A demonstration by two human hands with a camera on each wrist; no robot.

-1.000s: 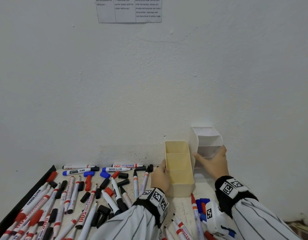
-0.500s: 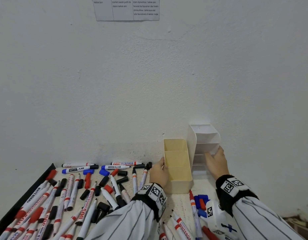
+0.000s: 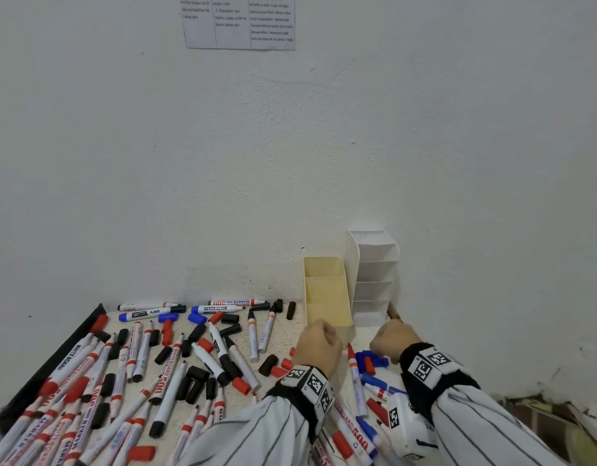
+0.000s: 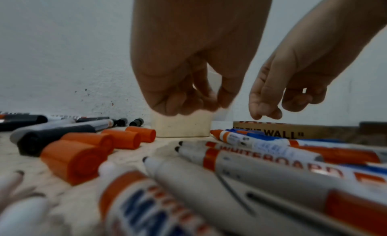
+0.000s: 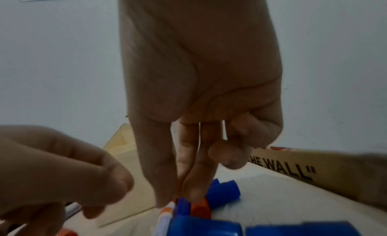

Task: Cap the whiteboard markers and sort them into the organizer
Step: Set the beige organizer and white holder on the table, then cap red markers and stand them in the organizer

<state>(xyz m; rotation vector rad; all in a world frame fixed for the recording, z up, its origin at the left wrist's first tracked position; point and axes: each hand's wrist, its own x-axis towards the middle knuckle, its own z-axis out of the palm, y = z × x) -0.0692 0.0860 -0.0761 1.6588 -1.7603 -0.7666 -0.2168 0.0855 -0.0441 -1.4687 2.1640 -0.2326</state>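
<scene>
Many whiteboard markers [image 3: 169, 361] and loose red, blue and black caps lie scattered over the table. A cream organizer [image 3: 327, 297] and a taller white tiered organizer [image 3: 377, 260] stand side by side against the wall, both with nothing in them. My left hand [image 3: 319, 344] hovers just in front of the cream organizer [image 4: 180, 127], fingers loosely curled and holding nothing. My right hand [image 3: 389, 338] hangs over a cluster of blue caps [image 5: 224, 191] and a red cap [image 5: 201, 208]. Its fingertips [image 5: 194, 188] reach down among them, with no clear grip.
A black table edge [image 3: 55, 361] runs along the left. A cardboard strip printed "THE WALL" [image 5: 293, 166] lies to the right by the wall. A printed sheet [image 3: 240, 21] hangs on the wall above. An uncapped red marker [image 3: 355, 378] lies between my hands.
Both hands have let go of the organizers and drawn back toward me. The right hand has dropped onto the blue and red caps; the left now hovers before the cream organizer.
</scene>
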